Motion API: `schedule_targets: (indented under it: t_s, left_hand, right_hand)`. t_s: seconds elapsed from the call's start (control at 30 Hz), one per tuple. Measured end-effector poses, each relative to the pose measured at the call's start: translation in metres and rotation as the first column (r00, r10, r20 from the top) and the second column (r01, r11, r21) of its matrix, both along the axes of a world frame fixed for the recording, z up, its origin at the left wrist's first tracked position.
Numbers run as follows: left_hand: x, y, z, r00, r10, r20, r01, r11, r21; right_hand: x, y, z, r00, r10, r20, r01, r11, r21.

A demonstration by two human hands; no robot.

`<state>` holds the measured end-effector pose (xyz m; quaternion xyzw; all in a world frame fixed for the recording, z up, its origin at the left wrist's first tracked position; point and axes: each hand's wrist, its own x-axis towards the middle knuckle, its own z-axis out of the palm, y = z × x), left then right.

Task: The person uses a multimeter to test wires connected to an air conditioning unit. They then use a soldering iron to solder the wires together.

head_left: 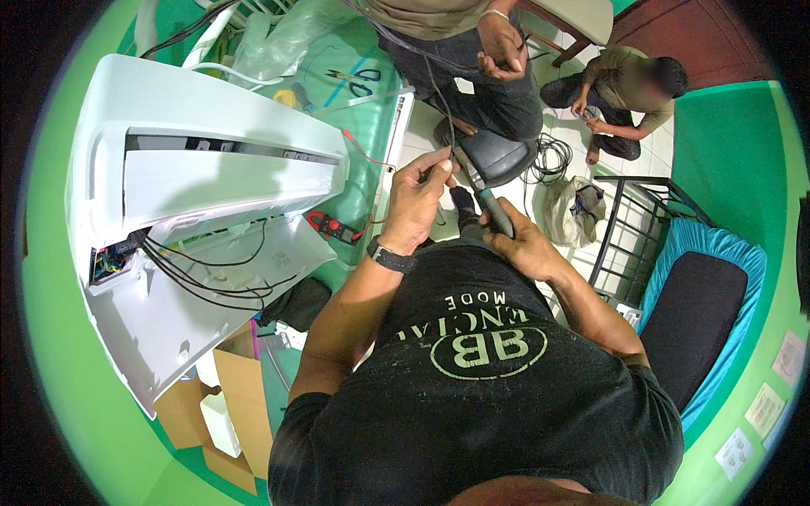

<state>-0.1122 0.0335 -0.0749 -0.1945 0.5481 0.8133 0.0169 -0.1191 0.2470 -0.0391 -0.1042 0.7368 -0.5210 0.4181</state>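
Observation:
In front of my chest, my left hand (pixel 419 198) is closed, its fingertips pinching a thin black cable (pixel 439 94) that comes down from above. My right hand (pixel 525 243) wraps round a grey-handled tool (pixel 498 214) with a teal band and a long metal front part. That metal part points up and left and meets the cable beside my left fingertips; I cannot tell whether it is a cutter or pliers. Left of my left hand lies a red clamp meter (pixel 333 228) with leads. Farther left stands a white air conditioner unit (pixel 232 181), several black cables hanging from its end.
A co-worker stands ahead, one hand (pixel 502 46) raised near cables. Another person (pixel 629 97) squats at far right. Around lie a black stool (pixel 498 158), a coiled cable (pixel 550 160), a white sack (pixel 569 215), blue-handled scissors (pixel 364 82) and an open cardboard box (pixel 245 396).

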Motion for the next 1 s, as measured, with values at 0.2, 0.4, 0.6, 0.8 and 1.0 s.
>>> schedule_targets:
  t_s: [0.2, 0.4, 0.6, 0.8, 1.0]
  left_hand:
    - [-0.001, 0.001, 0.000, 1.000, -0.001, 0.010, 0.001, 1.000, -0.011]
    - [-0.001, 0.003, 0.002, 1.000, 0.015, 0.000, -0.015, 1.000, -0.014]
    - [-0.001, 0.001, 0.005, 1.000, 0.021, 0.011, -0.021, 1.000, 0.012]
    - [0.005, -0.012, 0.026, 0.997, 0.075, -0.018, -0.074, 0.996, 0.042]
    - [0.003, -0.018, 0.039, 0.960, 0.261, -0.100, -0.236, 0.949, 0.208]
  right_hand:
    - [0.001, 0.002, -0.007, 0.997, -0.037, 0.073, 0.041, 0.998, -0.057]
    - [0.000, 0.003, -0.008, 0.997, -0.013, 0.072, 0.019, 0.997, -0.076]
    - [-0.003, 0.001, -0.009, 0.988, -0.039, 0.153, 0.061, 0.988, -0.143]
    - [-0.018, -0.002, -0.002, 0.996, 0.087, -0.001, -0.086, 0.979, -0.182]
    - [-0.058, -0.017, 0.022, 0.957, 0.265, -0.116, -0.276, 0.956, -0.095]
